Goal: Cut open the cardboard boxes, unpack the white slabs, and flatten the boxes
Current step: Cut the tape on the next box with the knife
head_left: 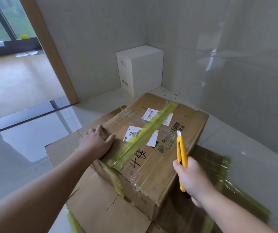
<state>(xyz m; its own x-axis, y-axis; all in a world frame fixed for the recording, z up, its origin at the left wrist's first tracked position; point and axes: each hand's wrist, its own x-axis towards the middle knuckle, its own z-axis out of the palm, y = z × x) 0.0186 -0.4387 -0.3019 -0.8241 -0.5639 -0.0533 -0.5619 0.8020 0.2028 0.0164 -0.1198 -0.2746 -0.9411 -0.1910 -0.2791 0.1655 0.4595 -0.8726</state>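
A sealed cardboard box [173, 158] lies in the middle of the floor, with yellow-green tape [145, 137] running along its top seam and white labels beside it. My left hand [98, 142] rests flat on the box's top left edge, fingers spread. My right hand [192, 179] grips a yellow utility knife [181, 147], blade out and pointing up, above the right side of the box top and not touching the tape. Two white slabs [141, 69] stand stacked in the far corner.
Flattened cardboard [91, 204] lies under the box at the front left, and more taped, flattened cardboard [215, 167] at the right. Grey tiled walls close the corner behind. A wooden door frame [50, 52] at the left opens onto another room with a window.
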